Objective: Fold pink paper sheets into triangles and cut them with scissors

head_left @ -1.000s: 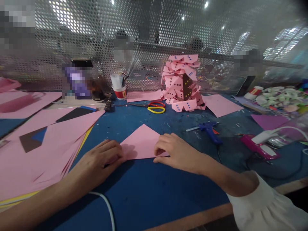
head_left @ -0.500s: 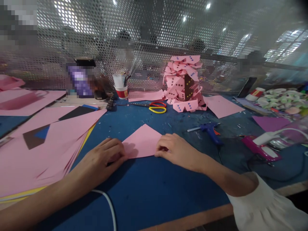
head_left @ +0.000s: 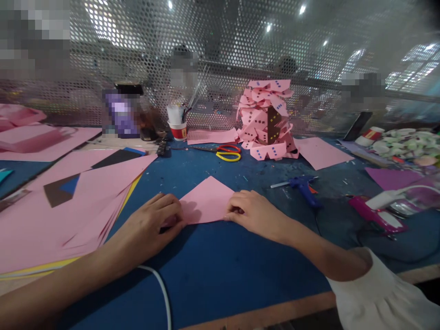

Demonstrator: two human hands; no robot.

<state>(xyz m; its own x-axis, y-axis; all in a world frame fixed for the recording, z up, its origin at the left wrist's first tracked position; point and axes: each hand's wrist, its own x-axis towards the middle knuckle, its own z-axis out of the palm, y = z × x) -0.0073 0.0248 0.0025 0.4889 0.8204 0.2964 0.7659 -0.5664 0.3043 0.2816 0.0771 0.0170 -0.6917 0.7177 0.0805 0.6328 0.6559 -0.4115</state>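
A pink sheet of paper (head_left: pixel 210 200) lies on the blue tabletop in front of me, folded into a triangle with its peak pointing away. My left hand (head_left: pixel 160 220) pinches its left corner, fingers curled and thumb along the near edge. At the opposite corner, my right hand (head_left: pixel 249 211) closes on the paper, fingertips and thumb together. Beyond the sheet rest scissors (head_left: pixel 228 153) with one red and one yellow handle loop. Right of my right hand is a blue glue gun (head_left: pixel 304 189) with a glue stick in its back.
Large pink sheets (head_left: pixel 103 201) are stacked at left. At the back stands a pile of folded pink paper pieces (head_left: pixel 264 121) with printed squares, beside a paper cup (head_left: pixel 178 130). A magenta device (head_left: pixel 376 215) sits at right. A white cable (head_left: pixel 161 286) crosses the near edge.
The view has shifted slightly, so everything appears a little further right. Both hands keep their hold on the corners of the folded pink paper.
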